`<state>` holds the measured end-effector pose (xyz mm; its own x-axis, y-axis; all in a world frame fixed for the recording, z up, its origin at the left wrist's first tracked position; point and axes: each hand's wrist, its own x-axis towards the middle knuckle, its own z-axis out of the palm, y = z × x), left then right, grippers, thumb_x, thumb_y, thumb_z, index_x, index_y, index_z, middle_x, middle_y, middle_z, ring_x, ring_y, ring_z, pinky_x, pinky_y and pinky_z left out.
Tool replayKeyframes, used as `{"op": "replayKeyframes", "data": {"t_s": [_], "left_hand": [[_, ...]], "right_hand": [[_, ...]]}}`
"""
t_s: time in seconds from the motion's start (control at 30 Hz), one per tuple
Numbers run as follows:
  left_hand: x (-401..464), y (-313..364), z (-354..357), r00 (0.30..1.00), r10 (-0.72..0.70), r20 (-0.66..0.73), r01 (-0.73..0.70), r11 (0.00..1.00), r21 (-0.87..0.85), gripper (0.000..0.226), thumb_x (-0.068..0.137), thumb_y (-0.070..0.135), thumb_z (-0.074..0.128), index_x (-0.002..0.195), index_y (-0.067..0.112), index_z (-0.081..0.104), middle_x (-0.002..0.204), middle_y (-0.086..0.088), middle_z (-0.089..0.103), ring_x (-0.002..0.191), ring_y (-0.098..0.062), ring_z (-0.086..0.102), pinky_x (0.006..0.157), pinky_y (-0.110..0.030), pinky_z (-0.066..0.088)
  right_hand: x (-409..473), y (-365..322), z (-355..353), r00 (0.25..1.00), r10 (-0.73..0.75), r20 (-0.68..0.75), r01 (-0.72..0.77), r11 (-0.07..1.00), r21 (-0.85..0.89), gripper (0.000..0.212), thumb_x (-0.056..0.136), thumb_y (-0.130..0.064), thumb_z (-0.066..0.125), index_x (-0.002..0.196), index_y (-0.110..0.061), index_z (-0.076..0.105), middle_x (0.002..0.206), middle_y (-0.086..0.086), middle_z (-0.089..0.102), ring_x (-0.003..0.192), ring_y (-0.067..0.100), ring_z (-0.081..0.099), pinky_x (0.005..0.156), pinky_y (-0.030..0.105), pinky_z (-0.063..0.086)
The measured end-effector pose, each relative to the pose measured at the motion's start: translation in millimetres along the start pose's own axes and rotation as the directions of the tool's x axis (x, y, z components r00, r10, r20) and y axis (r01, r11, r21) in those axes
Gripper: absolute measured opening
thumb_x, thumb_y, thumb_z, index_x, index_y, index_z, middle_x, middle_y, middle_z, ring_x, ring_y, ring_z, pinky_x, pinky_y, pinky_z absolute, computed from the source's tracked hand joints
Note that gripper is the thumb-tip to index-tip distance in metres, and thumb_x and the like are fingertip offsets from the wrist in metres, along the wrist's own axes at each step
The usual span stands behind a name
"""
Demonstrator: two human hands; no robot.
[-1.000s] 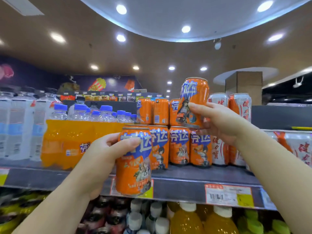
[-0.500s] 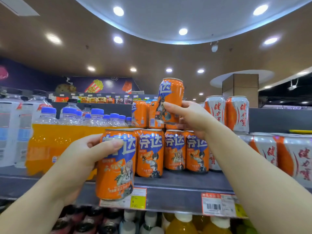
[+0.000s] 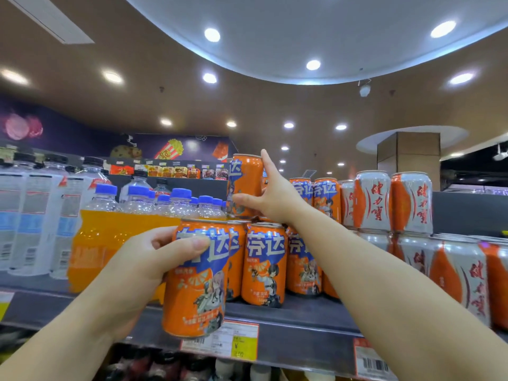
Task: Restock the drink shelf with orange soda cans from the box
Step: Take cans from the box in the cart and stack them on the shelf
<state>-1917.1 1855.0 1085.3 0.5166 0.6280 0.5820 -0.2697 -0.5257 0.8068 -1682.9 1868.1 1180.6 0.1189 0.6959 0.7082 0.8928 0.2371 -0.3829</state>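
Each hand grips an orange soda can: left hand (front can), right hand (top can).

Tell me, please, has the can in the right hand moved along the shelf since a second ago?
Yes. The can in the right hand has gone left: it was beside the silver cans, and now sits above the left end of the orange row.
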Motion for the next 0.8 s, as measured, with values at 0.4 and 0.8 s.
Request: {"op": "replayKeyframes", "data": {"t_s": [0.4, 0.8], "left_hand": [[1, -5, 0, 0.999, -0.029, -0.037, 0.031, 0.999, 0.041, 0.067, 0.026, 0.070, 0.081, 0.085, 0.038, 0.074, 0.093, -0.003, 0.078, 0.083, -0.021, 0.075, 0.072, -0.038, 0.056], [-2, -6, 2, 0.993, -0.073, -0.092, 0.079, 0.995, 0.058, 0.027, 0.059, 0.043, 0.080, 0.084, 0.034, 0.075, 0.089, -0.001, 0.078, 0.079, -0.017, 0.075, 0.065, -0.030, 0.054]], "right_hand": [[9, 13, 9, 0.999, 0.012, 0.040, -0.012, 1.000, -0.007, 0.105, 0.079, -0.053, 0.073, 0.155, -0.032, 0.003, 0.146, 0.002, 0.048, 0.122, 0.022, 0.057, 0.081, 0.023, 0.045], [20, 15, 20, 0.996, 0.020, 0.091, -0.017, 0.999, -0.029, 0.106, 0.080, -0.054, 0.072, 0.156, -0.030, 0.002, 0.150, 0.008, 0.045, 0.128, 0.026, 0.053, 0.095, 0.036, 0.051]]}}
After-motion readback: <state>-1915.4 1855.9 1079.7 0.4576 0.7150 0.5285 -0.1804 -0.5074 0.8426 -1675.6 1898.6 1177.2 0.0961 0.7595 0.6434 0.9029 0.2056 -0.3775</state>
